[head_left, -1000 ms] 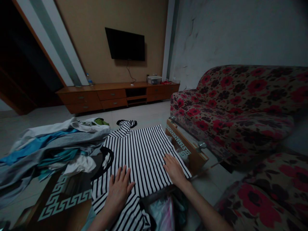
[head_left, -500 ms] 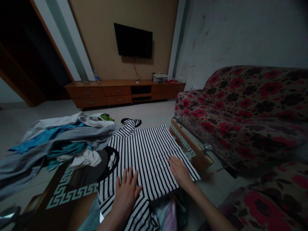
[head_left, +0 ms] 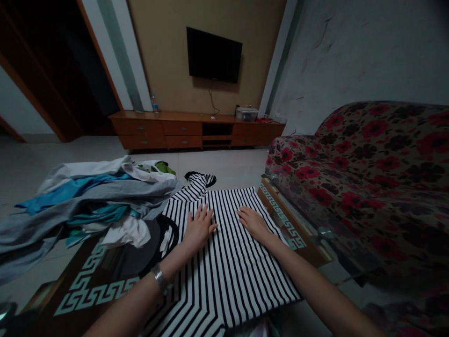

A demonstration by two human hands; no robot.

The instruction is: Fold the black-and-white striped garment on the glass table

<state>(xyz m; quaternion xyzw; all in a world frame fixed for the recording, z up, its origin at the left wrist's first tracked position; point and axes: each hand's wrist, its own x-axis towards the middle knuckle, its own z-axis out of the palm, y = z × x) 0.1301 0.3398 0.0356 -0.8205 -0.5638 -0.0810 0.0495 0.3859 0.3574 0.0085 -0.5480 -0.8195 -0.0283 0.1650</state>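
A black-and-white striped T-shirt (head_left: 224, 262) lies spread over the low table, its black-trimmed neckline toward the left and one sleeve pointing away from me. My left hand (head_left: 200, 226) rests palm down on the shirt near the neckline, fingers spread. To its right, my right hand (head_left: 255, 224) lies flat on the body of the shirt, fingers stretched out and slightly together. Neither hand grips the fabric. The near sleeve is partly hidden below my left forearm, which wears a metal bracelet (head_left: 159, 278).
A heap of clothes (head_left: 115, 194) covers the left far part of the patterned glass table (head_left: 94, 295). A flowered sofa (head_left: 368, 159) stands at the right. Against the far wall is a low wooden cabinet (head_left: 182, 128) below a television (head_left: 214, 54).
Both hands have moved away from me across the shirt, the left one farther up from the near side. The camera view has shifted a little to the left.
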